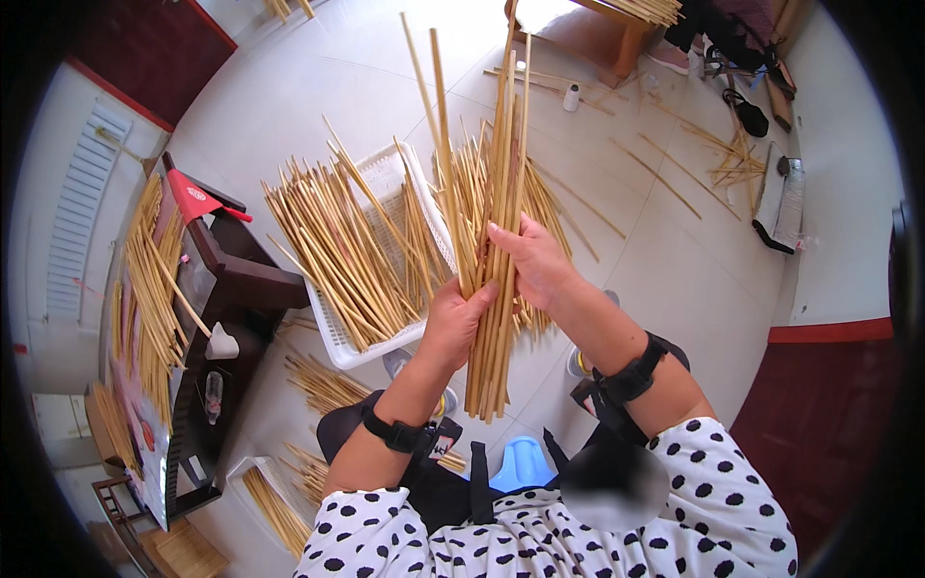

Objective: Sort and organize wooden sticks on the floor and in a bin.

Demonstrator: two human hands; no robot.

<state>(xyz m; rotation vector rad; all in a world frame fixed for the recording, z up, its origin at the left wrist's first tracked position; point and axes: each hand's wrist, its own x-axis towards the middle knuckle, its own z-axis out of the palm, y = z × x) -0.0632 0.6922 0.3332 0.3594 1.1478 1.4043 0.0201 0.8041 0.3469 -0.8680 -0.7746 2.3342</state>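
A bundle of long, thin yellowish-brown wooden sticks stands roughly upright between my hands, with a few sticks jutting farther out at its far end. My left hand is wrapped round the bundle's left side, thumb across the front. Higher up on the right, my right hand grips the same bundle with its thumb over the sticks. Behind it lies a pile of more sticks, partly hidden. To the left, a white plastic basket holds many similar sticks.
On the left, a dark table carries more sticks and a red cloth-like item. A smaller white basket of sticks stands below it. Loose sticks and a small white bottle are on the tiled floor. A blue stool is beneath me.
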